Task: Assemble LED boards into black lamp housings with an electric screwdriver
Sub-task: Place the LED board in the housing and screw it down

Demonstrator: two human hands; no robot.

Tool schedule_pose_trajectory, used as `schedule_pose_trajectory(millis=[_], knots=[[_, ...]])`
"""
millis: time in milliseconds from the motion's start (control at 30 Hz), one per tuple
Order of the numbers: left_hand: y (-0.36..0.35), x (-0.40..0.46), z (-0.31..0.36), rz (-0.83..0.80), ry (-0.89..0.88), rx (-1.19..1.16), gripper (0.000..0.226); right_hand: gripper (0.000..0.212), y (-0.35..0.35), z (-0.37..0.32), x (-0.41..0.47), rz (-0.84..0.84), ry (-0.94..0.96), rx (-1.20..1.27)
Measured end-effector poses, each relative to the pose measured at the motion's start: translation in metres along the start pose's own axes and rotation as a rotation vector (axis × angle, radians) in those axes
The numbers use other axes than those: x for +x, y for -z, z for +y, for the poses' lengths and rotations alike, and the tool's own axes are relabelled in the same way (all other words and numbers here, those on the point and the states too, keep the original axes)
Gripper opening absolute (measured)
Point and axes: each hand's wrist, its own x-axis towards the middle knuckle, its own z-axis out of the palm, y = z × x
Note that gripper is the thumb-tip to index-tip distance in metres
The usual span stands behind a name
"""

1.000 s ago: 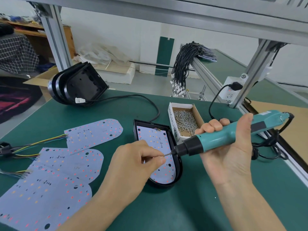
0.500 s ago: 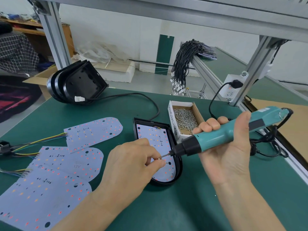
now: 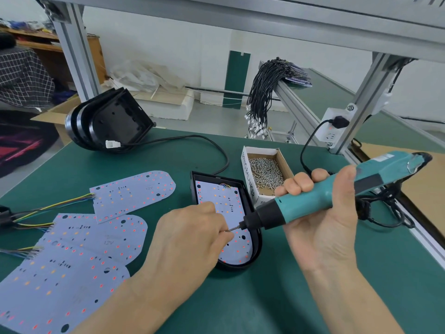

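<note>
Seating a screw on the screwdriver bit, we are pinching it with left hand fingers, right hand clenching the handle; keeping it straight should matter.

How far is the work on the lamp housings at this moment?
Done: one LED board lies in the flat housing. In hand: the right hand holds the screwdriver; the left hand pinches at its bit, presumably a screw. Left: three loose boards and stacked housings.

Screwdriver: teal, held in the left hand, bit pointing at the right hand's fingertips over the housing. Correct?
Hands are swapped. The head view shows the screwdriver in the right hand, bit pointing at the left hand fingertips over the housing.
</note>
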Motion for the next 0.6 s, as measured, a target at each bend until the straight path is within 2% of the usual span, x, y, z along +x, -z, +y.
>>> schedule_pose_trajectory(millis=[200,267,400,500,600], knots=[[0.005,0.006,0.005,-0.142,-0.066,0.168,0.03,0.048,-0.003,0.006,-0.004,-0.048,0.037,-0.047],[-0.003,0.007,0.003,-0.11,-0.108,0.235,0.028,0.047,-0.003,0.01,-0.006,-0.055,0.049,-0.092],[-0.007,0.013,-0.003,-0.115,-0.053,0.18,0.032,0.047,-0.002,0.014,-0.006,-0.026,0.069,-0.084],[-0.004,0.016,-0.013,-0.199,0.076,-0.007,0.023,0.049,0.0,0.013,-0.003,0.002,0.055,-0.004],[-0.002,0.016,-0.018,-0.125,0.057,-0.021,0.021,0.046,0.003,0.013,0.0,-0.007,0.04,-0.019]])
